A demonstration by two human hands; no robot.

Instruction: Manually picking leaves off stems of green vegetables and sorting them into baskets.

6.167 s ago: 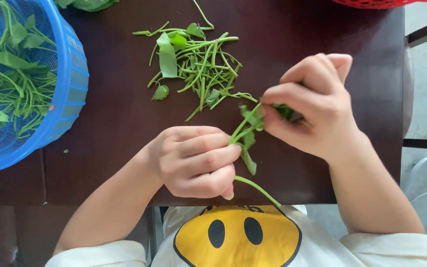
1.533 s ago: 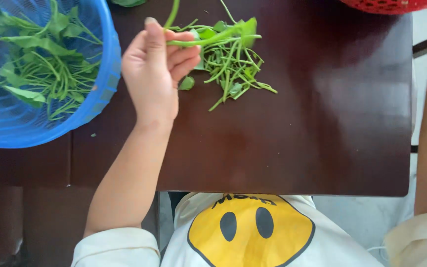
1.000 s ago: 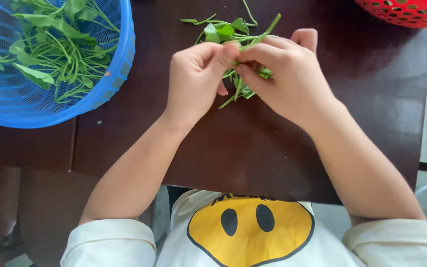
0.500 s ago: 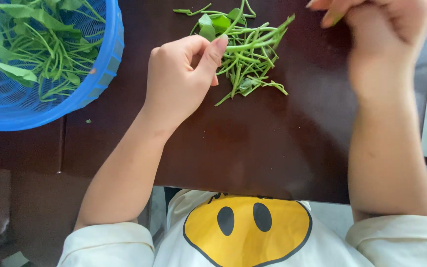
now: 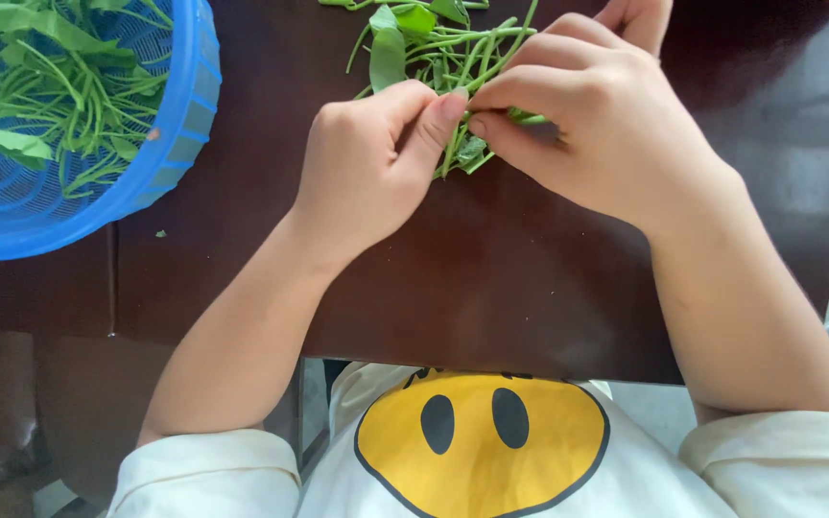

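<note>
Hands meeting over the dark table [image 5: 530, 288]: left hand [image 5: 367, 177] and right hand [image 5: 597, 125] both pinch one green stem [image 5: 491, 59], whose long axis runs up-right from the fingertips into the pile of greens [image 5: 434, 38], blue basket [image 5: 184, 125] lying left.

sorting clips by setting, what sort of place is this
Most likely a home kitchen or dining spot. A dark brown wooden table holds a loose pile of green leafy stems, which the left hand and right hand pinch, beside a round blue plastic mesh basket of more greens.
</note>
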